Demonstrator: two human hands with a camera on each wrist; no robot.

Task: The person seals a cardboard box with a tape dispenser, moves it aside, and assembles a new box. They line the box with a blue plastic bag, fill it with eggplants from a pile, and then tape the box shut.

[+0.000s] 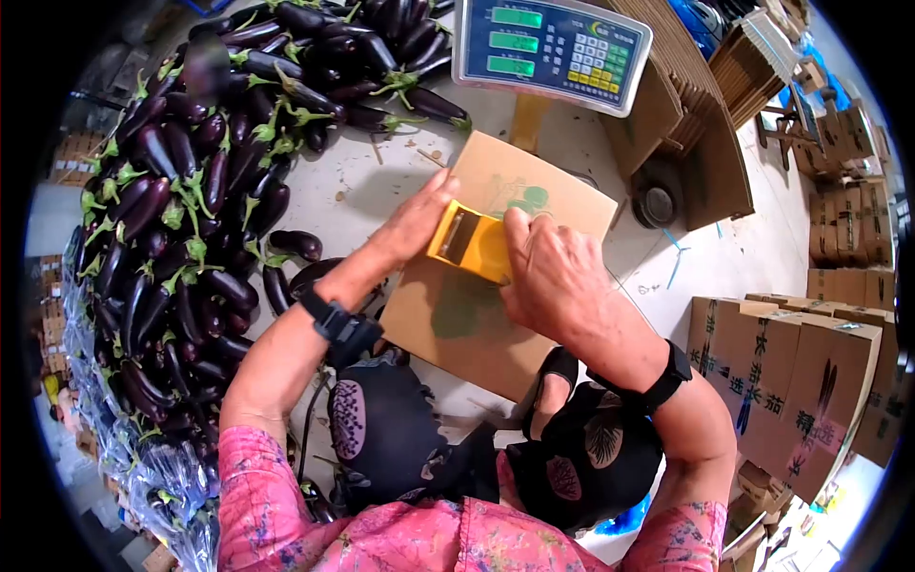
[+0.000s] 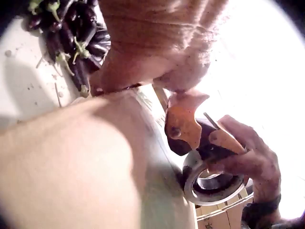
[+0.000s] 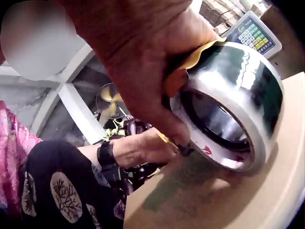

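A closed cardboard box (image 1: 467, 357) with green print stands in front of the person's knees. My right hand (image 1: 562, 276) grips a yellow tape dispenser (image 1: 477, 243) over the middle of the box top. In the right wrist view, its tape roll (image 3: 267, 95) lies right at the cardboard, fingers curled round the dispenser's yellow frame. My left hand (image 1: 419, 219) lies along the left edge of the box, its fingers reaching toward the far corner beside the dispenser's front. The left wrist view shows that hand (image 2: 157, 52) against the box edge, its fingertips mostly hidden.
A large heap of eggplants (image 1: 191, 238) covers the floor to the left, beside plastic sheeting (image 1: 143, 477). A digital scale display (image 1: 553, 52) stands beyond the box. Flattened cartons (image 1: 686, 133) lean at the back right; printed boxes (image 1: 782, 381) are stacked at right.
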